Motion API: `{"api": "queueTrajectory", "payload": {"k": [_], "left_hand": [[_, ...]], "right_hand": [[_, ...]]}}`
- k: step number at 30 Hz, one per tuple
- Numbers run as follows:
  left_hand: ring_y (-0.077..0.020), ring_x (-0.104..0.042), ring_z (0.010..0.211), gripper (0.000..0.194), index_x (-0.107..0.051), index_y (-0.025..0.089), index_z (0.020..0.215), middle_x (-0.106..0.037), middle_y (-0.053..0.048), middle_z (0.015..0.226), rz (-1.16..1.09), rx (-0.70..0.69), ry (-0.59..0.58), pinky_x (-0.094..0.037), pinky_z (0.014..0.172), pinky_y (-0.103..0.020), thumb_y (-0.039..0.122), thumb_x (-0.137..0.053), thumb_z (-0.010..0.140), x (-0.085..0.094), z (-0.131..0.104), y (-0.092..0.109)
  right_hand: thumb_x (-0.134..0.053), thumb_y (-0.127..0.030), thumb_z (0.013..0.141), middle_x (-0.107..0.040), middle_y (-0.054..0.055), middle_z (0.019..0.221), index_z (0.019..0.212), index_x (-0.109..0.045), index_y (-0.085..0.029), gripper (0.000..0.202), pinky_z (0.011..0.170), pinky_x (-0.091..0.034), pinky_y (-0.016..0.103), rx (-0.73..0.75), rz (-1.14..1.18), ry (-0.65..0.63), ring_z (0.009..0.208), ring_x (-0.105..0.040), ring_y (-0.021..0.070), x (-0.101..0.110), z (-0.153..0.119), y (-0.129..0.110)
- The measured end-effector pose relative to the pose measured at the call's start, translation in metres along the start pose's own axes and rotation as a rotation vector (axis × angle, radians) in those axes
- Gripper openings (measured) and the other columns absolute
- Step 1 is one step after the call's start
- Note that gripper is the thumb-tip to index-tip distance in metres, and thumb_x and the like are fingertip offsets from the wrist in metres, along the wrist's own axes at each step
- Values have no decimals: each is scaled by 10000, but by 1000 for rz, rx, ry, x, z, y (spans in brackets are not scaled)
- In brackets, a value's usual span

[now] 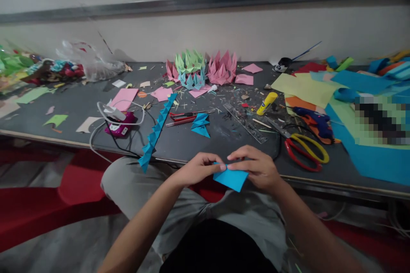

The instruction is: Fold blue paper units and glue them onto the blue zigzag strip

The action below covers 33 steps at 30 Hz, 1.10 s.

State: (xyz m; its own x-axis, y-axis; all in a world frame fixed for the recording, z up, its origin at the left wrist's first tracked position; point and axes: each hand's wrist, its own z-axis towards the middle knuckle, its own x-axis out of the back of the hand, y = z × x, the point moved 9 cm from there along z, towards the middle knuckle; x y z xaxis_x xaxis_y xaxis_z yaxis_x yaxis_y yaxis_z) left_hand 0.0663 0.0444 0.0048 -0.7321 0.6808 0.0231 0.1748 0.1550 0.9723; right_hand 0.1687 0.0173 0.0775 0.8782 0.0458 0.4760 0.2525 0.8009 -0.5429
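Hands (pixel 232 165) pinch sheet (pixel 231 178) at its top edge | some fingertips hidden behind it | sheets (pixel 381 153) on worktop (pixel 221 136) cut off at right

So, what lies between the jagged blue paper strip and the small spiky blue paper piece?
In the head view, a red cutter and a slim reddish stick lie between strip and piece.
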Motion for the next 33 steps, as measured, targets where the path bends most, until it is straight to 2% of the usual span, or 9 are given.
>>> {"api": "queueTrajectory", "payload": {"k": [2,4,7,12,15,19,23,27,33], "left_hand": [[-80,-455,531,273,-637,146,723,-524,34,573,106,-52,112,-357,515,-187,405,-562,769,12,3,8],[-97,-505,597,250,-644,156,723,-575,24,630,288,-131,254,-385,576,-199,364,-532,805,26,3,18],[-125,-569,701,224,-657,167,772,-642,-3,739,527,-263,354,-413,665,-221,316,-505,841,32,1,31],[-145,-613,820,174,-648,181,878,-683,-31,865,712,-423,380,-434,771,-255,281,-507,856,23,-2,39],[-148,-616,849,139,-624,182,916,-683,-32,898,783,-492,444,-432,792,-266,248,-526,843,20,-6,46],[-142,-608,770,78,-602,179,827,-672,-13,800,871,-565,452,-430,743,-257,201,-528,815,13,-8,53],[-150,-591,721,61,-575,181,763,-650,-9,737,1016,-560,451,-416,704,-262,165,-516,766,8,-5,52],[-163,-575,679,28,-552,179,710,-624,-10,700,1192,-505,391,-398,658,-271,161,-532,713,2,0,43],[-151,-566,677,61,-548,182,706,-612,-3,693,1189,-462,358,-390,654,-253,132,-526,680,10,-3,43]], "right_hand": [[-529,-166,818,-669,34,953,1017,-650,-289,263,733,-496,294,-103,-79,-11,860,-611,154,3,-1,16],[-503,-201,840,-651,50,1007,1091,-609,-275,282,776,-492,323,-267,-145,71,911,-601,169,14,-5,35],[-490,-278,855,-647,66,1011,1071,-608,-246,249,790,-489,347,-407,-166,122,921,-600,186,16,-12,48],[-553,-300,821,-692,29,777,816,-667,-248,125,697,-495,321,-361,-217,55,736,-636,180,-2,-8,44],[-543,-292,830,-695,26,759,801,-662,-243,132,678,-486,317,-314,-275,48,710,-637,175,-6,-4,38],[-504,-255,856,-696,39,781,832,-652,-215,155,677,-465,318,-239,-380,-14,720,-632,174,-13,-1,29],[-468,-232,873,-693,45,781,834,-640,-207,178,659,-444,313,-205,-440,-59,714,-624,171,-22,-3,25],[-472,-218,869,-690,46,751,793,-634,-197,180,640,-421,313,-198,-475,-82,686,-617,173,-32,-8,26],[-483,-215,865,-689,24,731,780,-630,-209,169,666,-413,300,-194,-462,-42,677,-614,153,-30,-9,21]]}}
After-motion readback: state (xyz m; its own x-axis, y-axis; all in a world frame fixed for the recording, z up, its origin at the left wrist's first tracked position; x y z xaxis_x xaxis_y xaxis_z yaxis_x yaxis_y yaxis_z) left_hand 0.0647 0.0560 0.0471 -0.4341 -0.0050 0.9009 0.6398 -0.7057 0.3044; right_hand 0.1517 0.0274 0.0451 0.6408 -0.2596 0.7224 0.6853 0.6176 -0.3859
